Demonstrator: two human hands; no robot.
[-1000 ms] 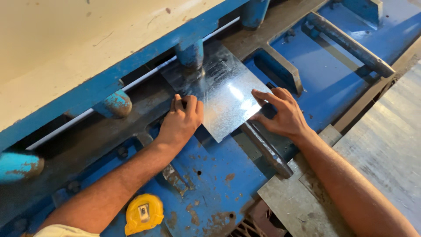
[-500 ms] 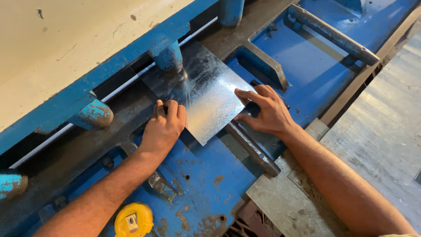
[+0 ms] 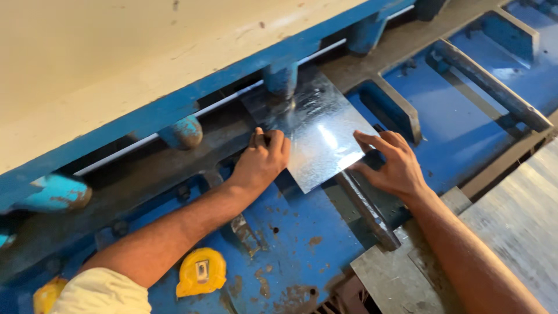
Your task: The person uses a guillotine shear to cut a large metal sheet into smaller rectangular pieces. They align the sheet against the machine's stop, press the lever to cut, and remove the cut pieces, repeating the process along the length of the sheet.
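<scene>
We have the shiny metal sheet [image 3: 317, 131] lying flat on the blue machine bed [image 3: 302, 244], towards the bed's far edge. Its far corner sits under the blue hold-down foot [image 3: 281, 78], at the dark slot below the cream-coloured guard [image 3: 145, 70]. Whether that foot presses on the sheet or hangs just above it, we cannot tell.

Our left hand [image 3: 261, 160] rests at the sheet's left edge. Its fingers are curled loosely, the tips touching the edge; it grips nothing. Our right hand [image 3: 392, 166] lies at the sheet's right edge with the fingers spread nearly flat, the tips on or just beside the metal, and holds nothing either. Both hands steady the sheet from either side rather than lift it.

Status, as we judge it: the sheet is fed in and set near the blade line, so loading appears done. Fine alignment seems to be the step in hand. No cut edge or fallen offcut is visible, so we judge the cut itself to be outstanding, along with clearing both hands from the slot.

A yellow tape measure [image 3: 200, 270] lies on the bed near its front edge, well apart from both hands. More grey sheets [image 3: 511, 232] are stacked at the bed's right edge.
</scene>
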